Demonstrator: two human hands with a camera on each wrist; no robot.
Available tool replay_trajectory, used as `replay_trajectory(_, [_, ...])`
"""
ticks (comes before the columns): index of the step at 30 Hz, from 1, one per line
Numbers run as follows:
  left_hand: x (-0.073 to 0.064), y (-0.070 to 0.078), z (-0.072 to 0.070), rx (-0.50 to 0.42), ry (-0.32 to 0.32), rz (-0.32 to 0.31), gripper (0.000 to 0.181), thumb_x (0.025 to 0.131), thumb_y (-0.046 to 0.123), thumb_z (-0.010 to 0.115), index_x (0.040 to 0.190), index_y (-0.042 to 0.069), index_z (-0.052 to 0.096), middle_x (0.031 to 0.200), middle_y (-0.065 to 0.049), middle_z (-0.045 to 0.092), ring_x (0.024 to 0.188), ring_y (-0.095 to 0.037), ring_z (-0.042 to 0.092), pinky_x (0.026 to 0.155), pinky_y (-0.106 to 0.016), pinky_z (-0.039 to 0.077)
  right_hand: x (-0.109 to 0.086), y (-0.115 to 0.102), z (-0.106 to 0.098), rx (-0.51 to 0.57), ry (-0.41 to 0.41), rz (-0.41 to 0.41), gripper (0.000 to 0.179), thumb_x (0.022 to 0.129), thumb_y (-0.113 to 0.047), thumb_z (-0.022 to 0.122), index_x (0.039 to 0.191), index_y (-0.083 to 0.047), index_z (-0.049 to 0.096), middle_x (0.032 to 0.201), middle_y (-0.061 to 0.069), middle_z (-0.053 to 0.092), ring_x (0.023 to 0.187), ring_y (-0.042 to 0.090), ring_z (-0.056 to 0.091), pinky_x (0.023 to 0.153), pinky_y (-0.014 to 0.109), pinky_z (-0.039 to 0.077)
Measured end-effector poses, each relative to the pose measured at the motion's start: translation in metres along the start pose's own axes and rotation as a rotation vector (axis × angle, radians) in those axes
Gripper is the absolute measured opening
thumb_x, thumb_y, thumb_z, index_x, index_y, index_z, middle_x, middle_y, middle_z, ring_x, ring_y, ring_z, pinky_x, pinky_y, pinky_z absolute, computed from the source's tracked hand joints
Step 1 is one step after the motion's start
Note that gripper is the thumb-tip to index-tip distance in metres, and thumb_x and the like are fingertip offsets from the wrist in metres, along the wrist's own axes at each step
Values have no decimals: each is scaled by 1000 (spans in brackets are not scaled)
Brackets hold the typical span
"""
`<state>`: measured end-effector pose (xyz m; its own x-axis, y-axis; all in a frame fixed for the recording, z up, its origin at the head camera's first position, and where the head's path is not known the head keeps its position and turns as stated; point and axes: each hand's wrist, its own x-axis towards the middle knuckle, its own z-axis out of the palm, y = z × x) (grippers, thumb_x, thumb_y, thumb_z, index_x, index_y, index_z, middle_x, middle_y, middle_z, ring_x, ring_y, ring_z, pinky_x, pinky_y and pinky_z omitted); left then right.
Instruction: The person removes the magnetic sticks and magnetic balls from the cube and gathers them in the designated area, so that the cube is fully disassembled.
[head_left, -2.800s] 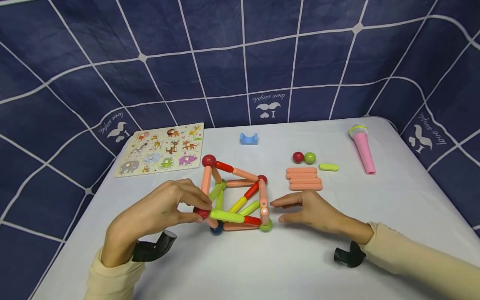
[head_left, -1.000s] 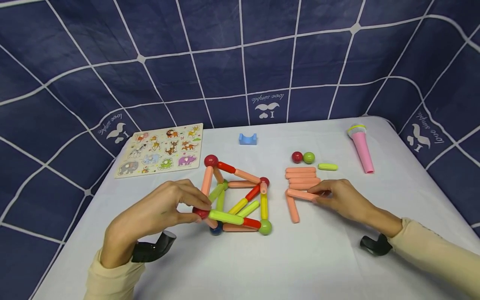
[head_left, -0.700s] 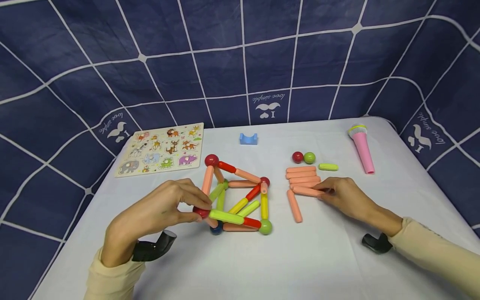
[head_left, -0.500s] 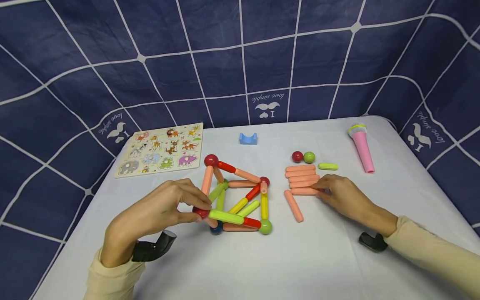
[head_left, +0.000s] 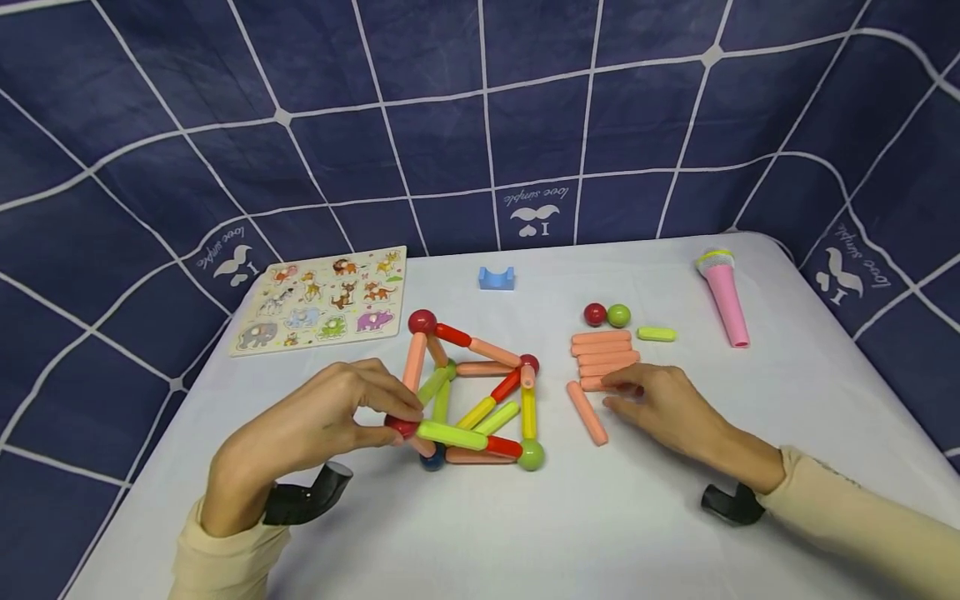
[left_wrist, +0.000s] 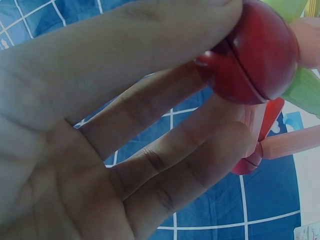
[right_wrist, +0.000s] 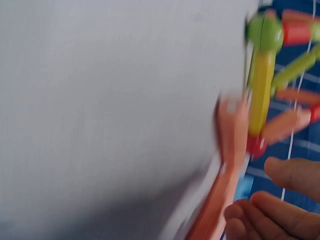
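Note:
My left hand pinches a red magnetic ball at the near left corner of a ball-and-stick frame. In the left wrist view the thumb lies along that red ball. The frame joins orange, green, yellow and red sticks with coloured balls. My right hand hovers with thumb and fingers parted, fingertips over the nearest orange stick of a row. One more orange stick lies slantwise, left of those fingers. In the right wrist view, a yellow stick forms the frame's right side.
Behind the orange sticks lie a red ball, a green ball and a short green stick. A pink microphone lies far right. A blue cradle-shaped block and an animal puzzle board sit at the back.
Two orange sticks left the frame's right side. My right hand laid one against the row, let go and shifted left; the other lies slantwise. The left hand has kept its hold.

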<state>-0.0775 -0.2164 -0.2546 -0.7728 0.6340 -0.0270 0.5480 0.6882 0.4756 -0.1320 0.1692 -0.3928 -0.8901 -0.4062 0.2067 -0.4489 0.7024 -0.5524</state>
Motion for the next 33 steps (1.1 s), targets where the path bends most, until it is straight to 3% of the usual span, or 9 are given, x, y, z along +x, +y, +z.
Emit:
replay_trajectory(6, [0, 1, 0, -9, -8, -18, 28, 76, 8, 84, 102, 17, 80, 101, 13, 71, 96, -9, 62, 80, -28, 54, -10, -19, 17, 19, -86, 31, 43, 79, -22, 83, 115, -1, 72, 108, 8, 72, 98, 16, 66, 81, 41, 55])
replay_trajectory(13, [1, 2, 1, 5, -15, -33, 28, 76, 8, 84, 102, 18, 79, 102, 13, 71, 98, -9, 62, 82, -29, 54, -11, -15, 19, 44, -82, 28, 31, 78, -6, 81, 108, -4, 75, 92, -2, 72, 79, 11, 61, 67, 28, 52])
replay_trajectory(16, [0, 2, 0, 9, -16, -35, 28, 76, 8, 84, 102, 18, 79, 102, 14, 71, 98, -9, 62, 82, -29, 54, -10, -9, 12, 72, -93, 33, 28, 80, -2, 78, 108, -5, 76, 96, -1, 73, 85, 12, 63, 70, 29, 53])
replay_trajectory(24, [-2, 1, -1, 7, -12, -35, 29, 76, 9, 85, 102, 19, 79, 102, 14, 71, 98, -9, 62, 82, -29, 54, -10, 9, -9, 21, -61, -27, 27, 80, 4, 73, 106, -4, 76, 98, 1, 73, 90, 17, 66, 78, 41, 55])
replay_trajectory(33, [0, 1, 0, 5, -13, -30, 28, 76, 8, 84, 102, 19, 79, 101, 14, 71, 97, -8, 62, 82, -28, 54, -10, 23, -9, -68, -14, -140, 32, 75, 11, 78, 104, -2, 75, 101, 5, 72, 95, 24, 67, 83, 44, 55])
